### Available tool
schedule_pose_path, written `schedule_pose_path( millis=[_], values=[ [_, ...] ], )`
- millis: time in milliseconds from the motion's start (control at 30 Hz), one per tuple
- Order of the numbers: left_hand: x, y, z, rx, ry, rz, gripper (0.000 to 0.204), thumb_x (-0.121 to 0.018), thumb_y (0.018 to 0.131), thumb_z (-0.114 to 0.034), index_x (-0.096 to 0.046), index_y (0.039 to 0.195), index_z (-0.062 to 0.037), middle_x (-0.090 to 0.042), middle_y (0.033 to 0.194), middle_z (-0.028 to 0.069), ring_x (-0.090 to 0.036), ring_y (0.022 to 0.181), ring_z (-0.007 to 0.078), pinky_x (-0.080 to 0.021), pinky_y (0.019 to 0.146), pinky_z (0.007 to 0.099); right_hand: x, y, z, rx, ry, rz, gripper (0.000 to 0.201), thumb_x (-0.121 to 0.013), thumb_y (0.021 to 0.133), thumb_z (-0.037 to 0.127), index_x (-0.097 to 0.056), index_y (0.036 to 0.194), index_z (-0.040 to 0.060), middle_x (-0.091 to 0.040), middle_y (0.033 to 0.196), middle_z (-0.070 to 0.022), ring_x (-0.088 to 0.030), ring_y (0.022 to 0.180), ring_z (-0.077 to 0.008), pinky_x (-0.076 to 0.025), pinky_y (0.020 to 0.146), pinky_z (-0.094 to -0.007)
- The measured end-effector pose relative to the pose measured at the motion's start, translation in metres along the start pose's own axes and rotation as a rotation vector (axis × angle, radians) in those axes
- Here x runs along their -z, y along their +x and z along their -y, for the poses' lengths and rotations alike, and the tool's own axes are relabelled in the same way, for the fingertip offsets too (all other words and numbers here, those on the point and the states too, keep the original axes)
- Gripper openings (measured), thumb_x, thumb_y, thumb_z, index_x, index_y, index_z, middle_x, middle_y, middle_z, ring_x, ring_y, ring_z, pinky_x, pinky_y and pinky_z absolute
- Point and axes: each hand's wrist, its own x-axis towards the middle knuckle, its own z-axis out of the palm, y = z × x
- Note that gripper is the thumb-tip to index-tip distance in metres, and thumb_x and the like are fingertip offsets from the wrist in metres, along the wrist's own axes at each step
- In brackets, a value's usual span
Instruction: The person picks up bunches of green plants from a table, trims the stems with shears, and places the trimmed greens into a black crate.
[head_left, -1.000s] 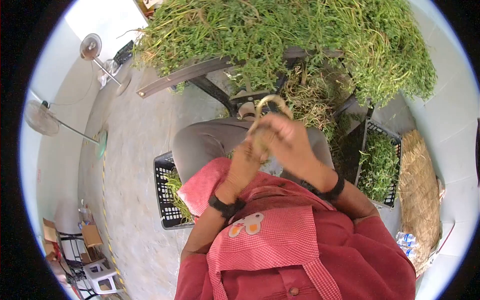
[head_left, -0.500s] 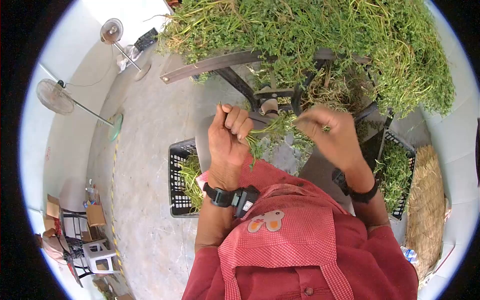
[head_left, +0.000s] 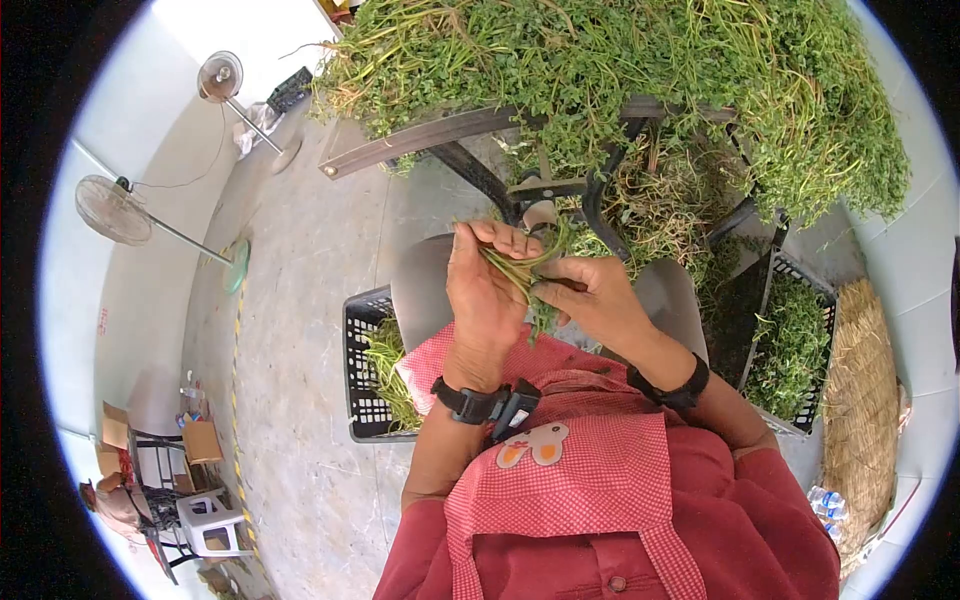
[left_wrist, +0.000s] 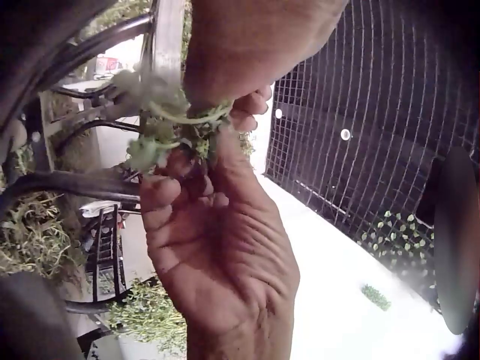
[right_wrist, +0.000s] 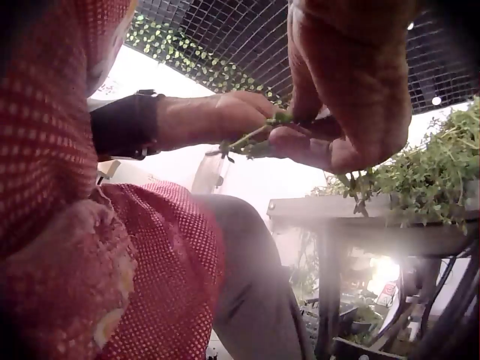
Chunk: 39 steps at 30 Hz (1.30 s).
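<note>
A small bunch of green stems (head_left: pixel 515 268) lies across the upturned palm and fingers of the left hand (head_left: pixel 485 300), over the lap. In the left wrist view the left hand (left_wrist: pixel 225 247) has its fingers curled about leafy greens (left_wrist: pixel 191 127). From the right, the right hand (head_left: pixel 598 305) pinches the same stems between thumb and fingers, close beside the left fingertips. The right wrist view has the right hand (right_wrist: pixel 356 90) gripping a thin stem (right_wrist: pixel 251 136), its fingers partly hiding the left hand (right_wrist: pixel 225 116).
A table (head_left: pixel 420 135) in front carries a large heap of greens (head_left: pixel 600 70). Black crates of greens stand at left (head_left: pixel 360 405) and right (head_left: pixel 825 320). More plants (head_left: pixel 680 200) lie beneath the table. Two fans (head_left: pixel 218 78) and a white stool (head_left: pixel 212 515) stand at the left.
Compared with half a second ago, the right hand has moved left to meet the left hand. The left fingers have uncurled somewhat, and the stems now lie bunched across them.
</note>
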Motion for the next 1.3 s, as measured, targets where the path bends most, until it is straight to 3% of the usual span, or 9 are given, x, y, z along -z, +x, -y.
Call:
schedule_pose_path(
  millis=[200,333,433,667,967,1033,1067,1133,1300],
  values=[
    [0.017,-0.002,0.001,0.078,0.069,0.121,0.033,-0.036,0.098,-0.033,-0.041,0.074,-0.0099,-0.03,0.058,-0.0011,-0.027,0.052,0.0113,-0.029,0.052,0.0264,0.006,0.002,-0.01,0.199,-0.297,-0.106,0.017,-0.063,0.075,0.015,-0.066,0.076,-0.0016,-0.051,0.049,-0.0119,-0.055,0.047,-0.0111,-0.042,0.044,-0.0289],
    [0.015,-0.008,-0.008,0.12,-0.057,0.08,0.035,-0.032,0.099,-0.029,-0.038,0.068,-0.0116,-0.022,0.054,-0.0038,-0.018,0.046,0.0095,-0.022,0.045,0.0245,0.007,0.009,-0.038,0.011,-0.191,-0.097,0.017,-0.06,0.078,0.014,-0.066,0.081,-0.0023,-0.058,0.056,-0.0108,-0.059,0.053,-0.0131,-0.045,0.045,-0.0277],
    [0.01,-0.005,-0.016,0.075,-0.16,0.105,0.036,-0.033,0.098,-0.029,-0.036,0.067,-0.0115,-0.023,0.054,-0.0034,-0.019,0.047,0.0096,-0.021,0.046,0.0254,0.016,0.005,-0.033,-0.242,0.485,0.058,0.022,-0.054,0.086,0.014,-0.06,0.099,-0.0024,-0.064,0.089,-0.0067,-0.063,0.065,-0.017,-0.052,0.048,-0.027],
    [0.022,0.001,-0.007,0.089,-0.19,0.085,0.038,-0.03,0.099,-0.029,-0.035,0.066,-0.0116,-0.023,0.054,-0.0032,-0.02,0.049,0.0102,-0.022,0.048,0.026,-0.002,-0.003,-0.026,-0.318,0.842,0.225,0.024,-0.057,0.088,0.021,-0.061,0.098,-0.0007,-0.063,0.083,-0.0062,-0.06,0.062,-0.0136,-0.05,0.049,-0.0243],
    [0.021,-0.002,0.004,-0.005,0.092,0.014,0.038,-0.032,0.098,-0.032,-0.033,0.065,-0.0127,-0.022,0.053,-0.0027,-0.019,0.048,0.0107,-0.02,0.048,0.0265,-0.003,-0.003,-0.032,-0.29,0.382,0.274,0.02,-0.056,0.088,0.016,-0.059,0.078,-0.001,-0.056,0.061,-0.0065,-0.052,0.053,-0.0138,-0.041,0.047,-0.0258],
    [0.027,-0.013,0.007,0.026,0.21,0.008,0.038,-0.039,0.097,-0.034,-0.034,0.066,-0.0113,-0.025,0.054,-0.0016,-0.02,0.046,0.01,-0.02,0.043,0.0263,-0.008,-0.012,-0.033,0.203,-0.4,0.045,0.011,-0.055,0.082,0.006,-0.055,0.077,-0.0031,-0.051,0.058,-0.0159,-0.048,0.048,-0.0211,-0.038,0.047,-0.0328],
    [0.027,-0.014,0.007,0.029,0.21,0.009,0.038,-0.039,0.097,-0.034,-0.034,0.066,-0.0113,-0.025,0.054,-0.0016,-0.02,0.046,0.01,-0.02,0.043,0.0263,-0.011,-0.011,-0.035,0.202,-0.4,0.041,0.011,-0.055,0.082,0.006,-0.055,0.077,-0.0031,-0.051,0.058,-0.0159,-0.048,0.048,-0.0211,-0.038,0.047,-0.0328],
    [0.025,-0.016,0.006,0.069,0.151,-0.081,0.038,-0.039,0.097,-0.032,-0.033,0.065,-0.0115,-0.023,0.052,-0.002,-0.018,0.044,0.0095,-0.017,0.041,0.0264,-0.017,-0.012,-0.04,0.234,-0.364,-0.054,0.013,-0.056,0.073,0.007,-0.05,0.068,-0.0031,-0.05,0.062,-0.0255,-0.051,0.058,-0.0426,-0.041,0.053,-0.0452],
    [0.026,-0.016,0.013,0.059,0.189,-0.06,0.04,-0.035,0.097,-0.034,-0.031,0.063,-0.0134,-0.018,0.052,-0.0031,-0.015,0.044,0.0106,-0.015,0.042,0.0276,-0.015,-0.002,-0.06,0.268,-0.411,-0.104,0.012,-0.055,0.074,0.006,-0.049,0.068,-0.0023,-0.051,0.062,-0.0252,-0.052,0.061,-0.0433,-0.042,0.055,-0.0456]
  ],
)
